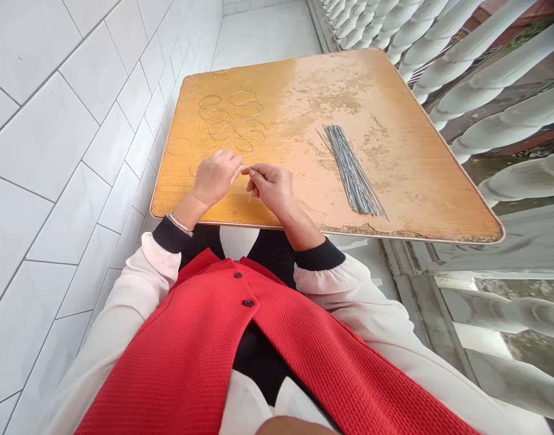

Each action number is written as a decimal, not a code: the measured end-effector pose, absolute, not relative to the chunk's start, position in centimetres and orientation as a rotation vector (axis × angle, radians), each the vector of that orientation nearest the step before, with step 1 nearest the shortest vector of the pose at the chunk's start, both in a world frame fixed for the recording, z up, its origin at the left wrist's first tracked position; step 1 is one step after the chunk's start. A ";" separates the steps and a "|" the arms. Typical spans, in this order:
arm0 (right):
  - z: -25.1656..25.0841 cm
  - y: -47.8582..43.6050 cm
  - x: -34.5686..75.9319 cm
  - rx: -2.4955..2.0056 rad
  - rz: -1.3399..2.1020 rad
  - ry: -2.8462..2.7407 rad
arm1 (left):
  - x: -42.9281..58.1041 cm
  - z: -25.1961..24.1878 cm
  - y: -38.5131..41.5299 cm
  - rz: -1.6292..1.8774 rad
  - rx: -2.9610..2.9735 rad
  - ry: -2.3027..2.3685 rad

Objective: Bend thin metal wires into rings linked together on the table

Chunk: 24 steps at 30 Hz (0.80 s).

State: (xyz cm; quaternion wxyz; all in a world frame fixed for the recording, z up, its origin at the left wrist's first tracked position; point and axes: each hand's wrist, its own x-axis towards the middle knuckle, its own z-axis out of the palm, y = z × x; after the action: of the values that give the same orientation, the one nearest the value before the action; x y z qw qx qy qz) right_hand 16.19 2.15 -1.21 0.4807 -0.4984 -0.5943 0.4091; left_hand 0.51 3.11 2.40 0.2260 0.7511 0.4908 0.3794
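Note:
My left hand [217,175] and my right hand [273,184] meet fingertip to fingertip above the near left part of the table. Both are closed in a pinch on a thin piece of wire [249,198]; a short length of it shows below my right fingers, while the rest is hidden by the hands. Just beyond my left hand lie several thin wire rings [261,109], some overlapping. To the right of my right hand rests a bundle of straight grey wires [354,175], with a few strands sticking out at its ends.
The wooden table [299,199] has a worn, peeling surface and a chipped near edge. A white tiled wall [72,139] runs along the left. White balusters [467,60] stand along the right side. One wire ring [190,144] lies apart near the left edge.

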 end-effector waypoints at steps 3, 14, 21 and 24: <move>-1.5 2.3 16.0 -1.197 0.974 -1.436 | 0.6 1.9 3.7 1.101 2.069 1.342; -2.2 2.3 15.5 -1.131 1.113 -1.363 | 0.5 0.2 4.3 0.801 2.647 1.711; -2.3 2.7 15.9 -1.201 1.092 -1.287 | -0.3 1.5 4.3 0.879 2.463 1.701; -2.2 2.7 16.0 -1.205 1.038 -1.341 | -0.7 2.0 4.3 0.889 2.381 1.680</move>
State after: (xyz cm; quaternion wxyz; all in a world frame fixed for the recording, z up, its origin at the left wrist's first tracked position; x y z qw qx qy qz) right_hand 15.99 2.68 -2.22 0.5061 -0.4997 -0.5558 0.4304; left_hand -0.70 4.27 2.04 0.0477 0.7806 0.5507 0.2917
